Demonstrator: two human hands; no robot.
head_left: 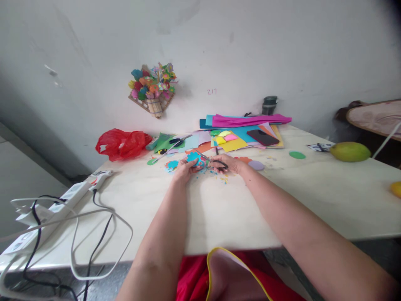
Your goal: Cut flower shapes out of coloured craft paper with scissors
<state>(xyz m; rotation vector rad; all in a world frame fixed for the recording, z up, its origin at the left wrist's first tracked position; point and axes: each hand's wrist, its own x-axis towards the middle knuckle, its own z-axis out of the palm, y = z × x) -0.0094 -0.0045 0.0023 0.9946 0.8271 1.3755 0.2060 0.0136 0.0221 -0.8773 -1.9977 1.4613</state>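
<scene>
"What is at the far left?"

"A long white plastic power strip (70,192) with white and black cables (94,278) looping beside it, on the pale, smooth-topped counter (225,217). Next along, a crumpled, glossy red plastic bag (122,144) lies near the wall (188,50), and higher up a bunch of many-coloured flowers (153,85) hangs on that wall."

"And then the hands?"

"First comes a spare pair of dark-handled scissors (177,142) lying on the papers. Then the left hand (184,169), its grip pinching a bright blue, scallop-edged paper piece (193,158) just above the counter."

"What about the right?"

"Metal-bladed scissors with black handles (203,155) come next, pointing up and leftward beside the blue piece; whether the blades touch it, I cannot tell. The right hand (227,163) has its grip closed around those handles. Small coloured paper scraps (224,179) lie below."

"Further right?"

"A round lavender paper disc (256,165), then a dark rectangular phone (263,137) resting on coloured sheets, and a dark lidded cup (269,105) behind. After those, a flat green paper disc (297,155) and a green-yellow oval fruit (350,151)."
</scene>
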